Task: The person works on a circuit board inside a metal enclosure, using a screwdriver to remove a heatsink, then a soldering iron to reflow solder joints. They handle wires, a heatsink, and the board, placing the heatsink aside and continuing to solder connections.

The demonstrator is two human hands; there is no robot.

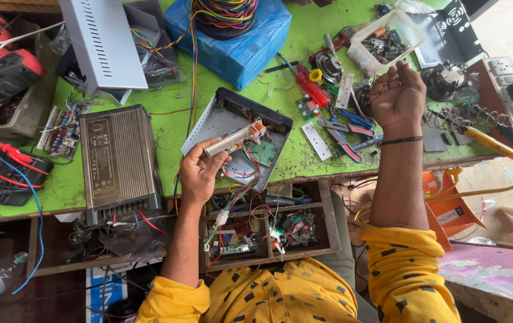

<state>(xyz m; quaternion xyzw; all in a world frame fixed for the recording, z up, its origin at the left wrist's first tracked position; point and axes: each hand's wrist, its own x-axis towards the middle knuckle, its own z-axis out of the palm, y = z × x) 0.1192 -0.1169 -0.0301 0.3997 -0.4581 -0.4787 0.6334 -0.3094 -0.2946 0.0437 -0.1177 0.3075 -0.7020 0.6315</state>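
The left hand (199, 170) is gripping a long pale bar-shaped part (235, 139) with an orange piece at its far end, its fingers curling closed around the near end and holding it just above an open grey metal case (220, 116) that is lying on the green desk (172, 96). Coloured wires (238, 188) are hanging from the case down toward an open drawer (268, 230) full of small parts. The right hand (398, 98) is hovering over the desk farther right, fingers loosely curled and holding nothing. Just to its left, blue-and-red pliers (343, 128) and a red screwdriver (307, 84) are lying on the desk. A clear plastic box (386, 40) is sitting just beyond the fingertips. A ribbed metal power supply (119, 161) is resting left of the case, and a yellow-handled soldering iron (495, 146) is lying at the right edge.
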